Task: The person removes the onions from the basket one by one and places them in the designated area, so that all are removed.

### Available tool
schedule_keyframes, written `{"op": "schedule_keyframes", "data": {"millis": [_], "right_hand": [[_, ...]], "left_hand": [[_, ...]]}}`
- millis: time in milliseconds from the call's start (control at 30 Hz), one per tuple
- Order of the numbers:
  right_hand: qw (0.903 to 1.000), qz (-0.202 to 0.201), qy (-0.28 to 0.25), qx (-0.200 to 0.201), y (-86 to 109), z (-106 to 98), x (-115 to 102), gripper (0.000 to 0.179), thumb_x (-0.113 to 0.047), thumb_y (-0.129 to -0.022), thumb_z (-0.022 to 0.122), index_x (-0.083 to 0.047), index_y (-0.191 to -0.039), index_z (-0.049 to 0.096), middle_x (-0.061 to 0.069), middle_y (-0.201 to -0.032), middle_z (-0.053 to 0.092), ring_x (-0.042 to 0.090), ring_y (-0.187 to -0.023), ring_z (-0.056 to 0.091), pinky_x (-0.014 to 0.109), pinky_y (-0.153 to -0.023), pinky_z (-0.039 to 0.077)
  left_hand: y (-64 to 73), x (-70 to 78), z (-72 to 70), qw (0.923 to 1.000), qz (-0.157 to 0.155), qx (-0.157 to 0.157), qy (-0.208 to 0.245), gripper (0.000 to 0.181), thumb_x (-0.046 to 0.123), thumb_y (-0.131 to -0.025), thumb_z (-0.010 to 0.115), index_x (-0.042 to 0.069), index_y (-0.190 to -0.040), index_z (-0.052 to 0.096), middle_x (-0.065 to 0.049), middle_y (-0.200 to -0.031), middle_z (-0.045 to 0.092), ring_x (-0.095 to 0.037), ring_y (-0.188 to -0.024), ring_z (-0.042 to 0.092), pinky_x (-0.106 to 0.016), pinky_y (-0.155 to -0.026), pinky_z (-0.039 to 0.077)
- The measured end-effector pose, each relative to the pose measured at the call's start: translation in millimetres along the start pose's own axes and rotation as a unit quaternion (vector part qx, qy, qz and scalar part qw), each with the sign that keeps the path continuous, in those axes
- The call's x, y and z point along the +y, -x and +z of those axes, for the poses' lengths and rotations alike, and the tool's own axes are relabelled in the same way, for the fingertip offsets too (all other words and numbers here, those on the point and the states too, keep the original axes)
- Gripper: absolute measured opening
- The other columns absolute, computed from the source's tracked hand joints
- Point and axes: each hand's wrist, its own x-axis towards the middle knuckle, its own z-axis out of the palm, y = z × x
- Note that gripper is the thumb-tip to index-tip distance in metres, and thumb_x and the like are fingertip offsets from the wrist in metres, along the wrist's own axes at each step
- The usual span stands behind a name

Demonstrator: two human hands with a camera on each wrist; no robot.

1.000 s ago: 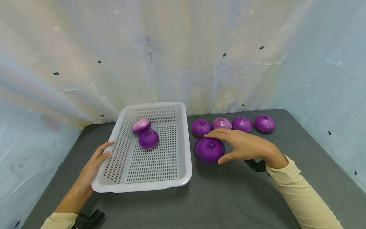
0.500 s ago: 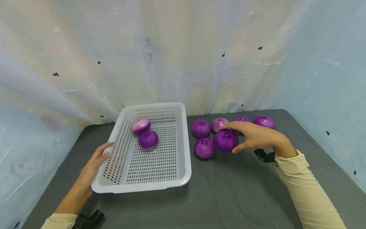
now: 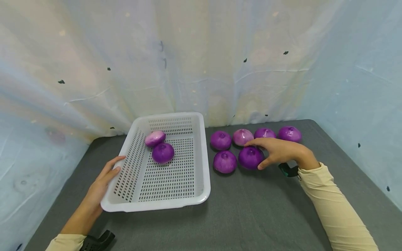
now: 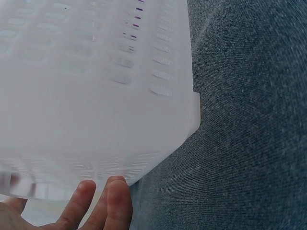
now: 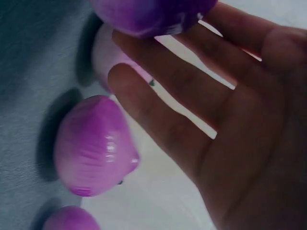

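Hands apart — left (image 3: 101, 182) unclenched against white basket (image 3: 157, 206), right (image 3: 280, 150) curled round purple onion (image 3: 251, 158).

Basket (image 3: 176, 177) in head, close left-wrist views

basket (image 3: 157, 205): on table (image 3: 251, 216)
basket onions (image 3: 163, 153): two, inside
back onions (image 3: 243, 137): four, right of basket
front onions (image 3: 225, 162): two, before back onions

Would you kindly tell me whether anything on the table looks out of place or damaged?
Only something minor: in the white basket, the pale onion seems tipped on its side, while the darker onion beside it sits tip up. I see no spill or damage.
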Motion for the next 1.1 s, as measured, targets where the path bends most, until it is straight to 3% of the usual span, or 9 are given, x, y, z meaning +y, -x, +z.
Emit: {"op": "schedule_keyframes", "data": {"millis": [300,567,867,1100], "right_hand": [[0.9996,0.020,-0.011,-0.019,-10.8,9.6,19.3,0.079,-0.034,-0.080,0.084,-0.014,-0.147,0.047,0.013,-0.154,0.042,0.035,-0.140,0.043,0.055,-0.110,0.039],[0.9996,0.013,-0.024,-0.003,-13.3,11.0,21.5,0.082,-0.031,-0.080,0.084,-0.010,-0.148,0.043,0.015,-0.153,0.043,0.036,-0.139,0.043,0.056,-0.110,0.038],[0.9996,0.021,-0.020,0.000,-10.1,10.3,24.5,0.091,-0.028,-0.079,0.085,-0.010,-0.154,0.035,0.015,-0.158,0.036,0.038,-0.146,0.033,0.058,-0.113,0.033],[0.9994,0.018,-0.027,0.012,-1.0,-0.1,10.3,0.090,-0.026,-0.081,0.084,-0.011,-0.155,0.033,0.015,-0.156,0.039,0.038,-0.134,0.049,0.054,-0.104,0.045]], "left_hand": [[0.2,-1.0,0.3,1.0000,0.004,-0.002,-0.003,0.047,0.040,-0.109,0.033,0.036,-0.154,0.021,0.011,-0.133,0.040,-0.005,-0.100,0.067,-0.042,-0.071,0.060],[1.0,-1.3,0.1,0.9999,0.007,-0.007,0.002,0.047,0.039,-0.109,0.033,0.036,-0.154,0.021,0.012,-0.132,0.041,-0.006,-0.100,0.066,-0.043,-0.071,0.060],[0.1,1.0,0.9,0.9999,0.011,-0.009,-0.007,0.047,0.039,-0.109,0.032,0.036,-0.154,0.020,0.012,-0.133,0.040,-0.005,-0.101,0.066,-0.042,-0.072,0.060],[0.6,-3.6,1.7,0.9991,0.027,-0.027,0.017,0.047,0.035,-0.110,0.031,0.033,-0.155,0.020,0.010,-0.134,0.041,-0.006,-0.104,0.065,-0.039,-0.074,0.059]]}}
